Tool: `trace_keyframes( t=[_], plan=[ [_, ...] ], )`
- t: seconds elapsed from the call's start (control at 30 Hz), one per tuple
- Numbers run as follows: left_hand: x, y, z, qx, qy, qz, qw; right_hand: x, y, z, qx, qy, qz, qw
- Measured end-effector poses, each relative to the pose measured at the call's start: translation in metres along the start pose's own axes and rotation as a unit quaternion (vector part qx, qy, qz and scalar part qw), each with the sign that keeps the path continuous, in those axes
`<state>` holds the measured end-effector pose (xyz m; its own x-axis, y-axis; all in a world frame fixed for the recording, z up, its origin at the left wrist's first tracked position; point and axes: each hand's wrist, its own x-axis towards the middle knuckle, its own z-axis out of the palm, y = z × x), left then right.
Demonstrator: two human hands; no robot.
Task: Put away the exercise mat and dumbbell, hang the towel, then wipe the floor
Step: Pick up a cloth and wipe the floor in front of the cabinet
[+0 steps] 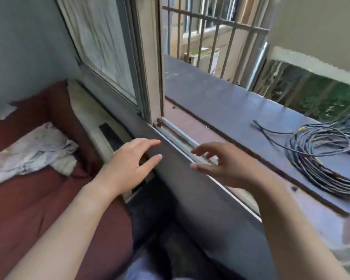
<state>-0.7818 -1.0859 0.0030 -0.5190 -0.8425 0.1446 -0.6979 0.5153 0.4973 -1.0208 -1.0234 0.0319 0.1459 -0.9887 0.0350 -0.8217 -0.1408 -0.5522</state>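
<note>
— Maroon bedding (49,199) is seen under a crumpled pale patterned cloth (32,150), taken for the towel, well to the left.
— Over the grey metal windowsill (180,178), left hand (129,158) and right hand (220,166) are held spread, empty; hanging judged pending; a leftward reach is required.

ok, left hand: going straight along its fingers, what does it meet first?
Probably the window track on the sill, just ahead of the left hand; the right hand sits close beside that line, depth unclear.

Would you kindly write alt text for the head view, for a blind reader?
The left hand and right hand, both empty, hover open over a window sill. A crumpled cloth lies on red bedding at left; coiled cable lies on the outer ledge.
</note>
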Motion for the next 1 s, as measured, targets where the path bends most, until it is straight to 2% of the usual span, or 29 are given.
trace_keyframes(
  t=[0.17,0.37,0.53,0.67,0.8,1.0],
  plan=[
    [-0.086,-0.027,0.002,-0.003,0.022,-0.126,0.992,0.002,-0.042,0.068,0.002,-0.119,-0.056,0.991],
    [-0.208,-0.067,-0.016,-0.030,0.073,-0.264,0.961,0.007,-0.129,0.142,-0.001,-0.243,-0.156,0.957],
    [-0.316,-0.102,-0.048,-0.043,0.136,-0.366,0.920,0.004,-0.222,0.210,-0.025,-0.288,-0.248,0.924],
    [-0.415,-0.125,-0.077,-0.027,0.154,-0.431,0.889,-0.015,-0.315,0.281,-0.043,-0.328,-0.313,0.890],
    [-0.527,-0.145,-0.113,-0.004,0.163,-0.513,0.843,-0.050,-0.419,0.359,-0.036,-0.380,-0.380,0.843],
    [-0.694,-0.156,-0.151,0.031,0.185,-0.633,0.751,-0.104,-0.554,0.462,-0.022,-0.435,-0.470,0.768]
  ],
)
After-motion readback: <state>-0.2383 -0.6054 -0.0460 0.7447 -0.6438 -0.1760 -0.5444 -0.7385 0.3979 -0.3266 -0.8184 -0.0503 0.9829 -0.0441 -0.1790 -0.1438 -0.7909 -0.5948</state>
